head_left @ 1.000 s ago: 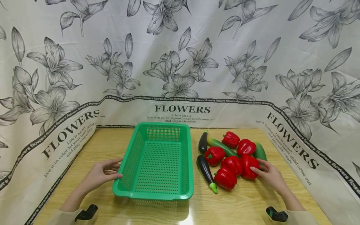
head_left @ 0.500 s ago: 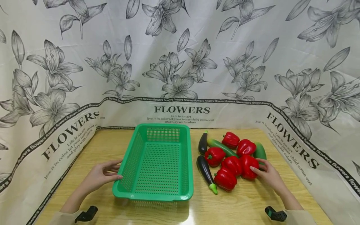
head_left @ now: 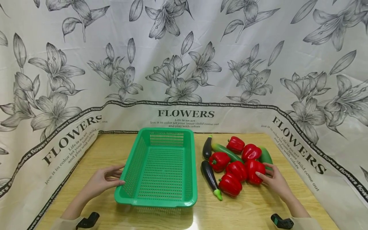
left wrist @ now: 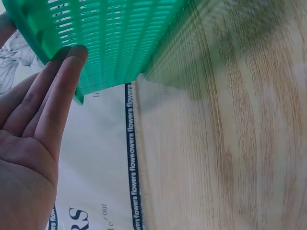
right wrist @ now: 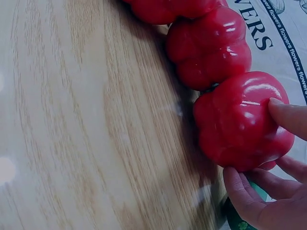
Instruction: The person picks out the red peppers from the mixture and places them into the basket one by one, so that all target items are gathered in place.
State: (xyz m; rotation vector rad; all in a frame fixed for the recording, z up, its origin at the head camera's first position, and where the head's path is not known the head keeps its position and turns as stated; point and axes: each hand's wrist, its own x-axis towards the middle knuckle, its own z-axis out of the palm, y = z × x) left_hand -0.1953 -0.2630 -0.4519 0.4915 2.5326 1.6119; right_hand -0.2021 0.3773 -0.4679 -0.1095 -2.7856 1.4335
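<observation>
The right hand (head_left: 274, 179) has thumb and fingers clamped on a glossy red pepper (head_left: 254, 171), right of the green basket (head_left: 155, 202) and touching the neighbouring pepper (head_left: 237, 170) on its left. That smooth skin could slip if squeezed too lightly, and a lift might knock the neighbour rolling. Farther left, the left hand (head_left: 104, 181) pinches the basket's left rim; pulling up there could tip it.

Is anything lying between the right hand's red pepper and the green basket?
Yes: between the red pepper at the right hand and the green basket, a second red pepper sits close by, and a dark eggplant lies nearer the basket.
</observation>
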